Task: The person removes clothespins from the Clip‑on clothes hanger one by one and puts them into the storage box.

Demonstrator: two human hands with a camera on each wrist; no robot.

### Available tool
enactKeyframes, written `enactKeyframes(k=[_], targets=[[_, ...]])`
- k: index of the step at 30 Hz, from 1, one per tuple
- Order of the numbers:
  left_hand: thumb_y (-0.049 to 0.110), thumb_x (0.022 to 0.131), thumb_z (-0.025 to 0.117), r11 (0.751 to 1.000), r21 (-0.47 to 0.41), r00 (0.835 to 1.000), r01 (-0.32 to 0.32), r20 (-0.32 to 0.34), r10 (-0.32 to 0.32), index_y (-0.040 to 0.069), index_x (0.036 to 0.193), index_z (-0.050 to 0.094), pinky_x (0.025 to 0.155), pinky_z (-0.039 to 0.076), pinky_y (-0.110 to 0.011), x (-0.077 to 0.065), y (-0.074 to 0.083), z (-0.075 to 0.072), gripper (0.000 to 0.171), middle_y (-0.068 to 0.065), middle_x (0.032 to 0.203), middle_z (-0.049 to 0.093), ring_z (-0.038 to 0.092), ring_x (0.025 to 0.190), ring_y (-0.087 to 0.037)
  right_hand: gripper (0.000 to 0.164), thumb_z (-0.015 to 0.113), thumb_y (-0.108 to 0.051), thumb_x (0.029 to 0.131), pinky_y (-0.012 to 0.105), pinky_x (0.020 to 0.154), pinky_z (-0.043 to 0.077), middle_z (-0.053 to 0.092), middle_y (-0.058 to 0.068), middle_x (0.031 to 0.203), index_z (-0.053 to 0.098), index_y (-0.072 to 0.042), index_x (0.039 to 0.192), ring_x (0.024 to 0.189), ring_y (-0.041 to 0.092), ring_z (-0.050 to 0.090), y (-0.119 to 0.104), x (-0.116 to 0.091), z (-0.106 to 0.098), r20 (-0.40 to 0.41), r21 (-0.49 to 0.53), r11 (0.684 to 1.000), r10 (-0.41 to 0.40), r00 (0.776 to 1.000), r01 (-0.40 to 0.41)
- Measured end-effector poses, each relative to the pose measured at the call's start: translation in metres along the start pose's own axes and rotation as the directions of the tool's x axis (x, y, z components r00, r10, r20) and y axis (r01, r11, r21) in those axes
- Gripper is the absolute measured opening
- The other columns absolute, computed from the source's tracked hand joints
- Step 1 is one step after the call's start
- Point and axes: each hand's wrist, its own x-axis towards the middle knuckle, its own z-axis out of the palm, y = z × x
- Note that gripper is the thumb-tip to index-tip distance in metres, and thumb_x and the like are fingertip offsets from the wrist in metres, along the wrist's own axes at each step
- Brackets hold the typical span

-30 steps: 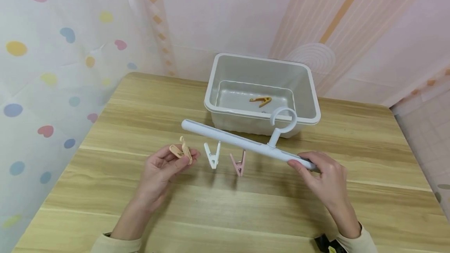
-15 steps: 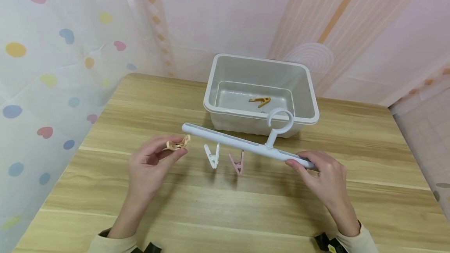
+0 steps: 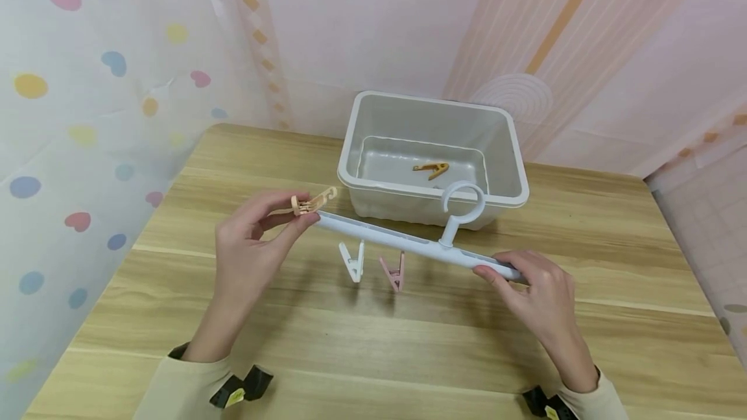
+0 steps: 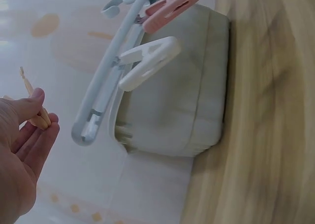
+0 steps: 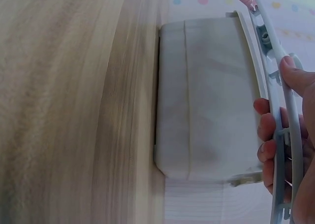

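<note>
My right hand grips one end of a pale blue hanger bar with a ring-shaped hook, held up above the table. From the bar hang a white clip and a pink clip; the left wrist view shows both attached to its underside. My left hand pinches a beige clip between thumb and fingers at the bar's far left end, overlapping that end in the head view. In the left wrist view the beige clip stands apart from the bar's tip.
A grey plastic bin stands at the back of the wooden table, behind the bar. Inside it lies a mustard-yellow clip. A patterned curtain hangs behind the table.
My left hand has moved up and away toward the bar's left end, and the beige clip has turned so its hook points right. My right hand and the bar have barely moved.
</note>
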Motion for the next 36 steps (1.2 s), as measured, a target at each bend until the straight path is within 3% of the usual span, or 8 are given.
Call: enactKeyframes(k=[6,13,20,25,33,36], targets=[[-0.014,0.074,0.08,1.0,0.026,0.999,0.013,0.03,-0.014,-0.007,0.102,0.073,0.08,0.06,-0.023,0.016,-0.001,0.007,0.03,-0.02,0.1,0.074,0.071,0.089,-0.001,0.029,0.087,-0.044,0.07,0.014,0.049,0.031,0.072,-0.005,0.071,0.079,-0.019,0.082,0.056,0.004,0.053,0.001,-0.001,0.001,0.007,-0.001,1.0,-0.007,1.0,0.007],[-0.006,0.076,0.083,0.994,0.093,0.995,0.063,0.066,-0.069,-0.005,0.104,0.073,0.079,0.059,-0.018,0.034,-0.004,0.021,0.029,-0.019,0.101,0.076,0.069,0.087,0.006,0.031,0.087,-0.046,0.07,0.013,0.048,0.029,0.071,-0.005,0.07,0.079,-0.019,0.082,0.055,0.003,0.049,0.003,-0.005,0.0,0.009,-0.005,1.0,0.003,1.0,-0.003],[0.003,0.08,0.082,0.971,0.235,0.989,0.039,0.127,-0.07,-0.002,0.108,0.073,0.078,0.058,-0.015,0.057,-0.003,0.029,0.03,-0.014,0.102,0.076,0.074,0.093,-0.02,0.031,0.086,-0.048,0.071,0.013,0.048,0.028,0.071,-0.005,0.07,0.079,-0.019,0.082,0.055,0.002,0.049,0.004,-0.002,-0.002,0.007,-0.014,1.0,-0.002,1.0,0.002],[0.005,0.083,0.08,0.954,0.3,0.972,0.028,0.216,-0.096,-0.001,0.11,0.072,0.079,0.061,-0.027,0.07,-0.005,0.035,0.029,-0.014,0.104,0.075,0.074,0.096,-0.025,0.034,0.084,-0.051,0.072,0.011,0.049,0.026,0.07,-0.006,0.068,0.079,-0.019,0.081,0.055,0.0,0.046,0.003,-0.002,-0.003,0.006,-0.011,1.0,-0.004,1.0,0.004],[0.01,0.085,0.079,0.92,0.39,0.947,-0.045,0.311,-0.086,-0.002,0.111,0.072,0.078,0.062,-0.031,0.085,-0.007,0.045,0.029,-0.015,0.103,0.076,0.075,0.094,-0.025,0.06,0.06,-0.075,0.083,0.012,0.048,0.027,0.07,-0.005,0.068,0.078,-0.018,0.08,0.054,0.004,0.049,0.004,-0.001,-0.002,-0.022,-0.014,0.999,-0.029,0.999,0.029],[0.01,0.085,0.08,0.911,0.407,0.936,-0.07,0.344,-0.082,-0.002,0.111,0.072,0.077,0.063,-0.033,0.091,-0.01,0.049,0.03,-0.015,0.101,0.077,0.075,0.092,-0.025,0.059,0.061,-0.074,0.084,0.013,0.048,0.027,0.07,-0.005,0.068,0.078,-0.018,0.081,0.054,0.003,0.048,0.002,-0.001,-0.003,-0.016,-0.017,1.0,-0.025,1.0,0.025]])
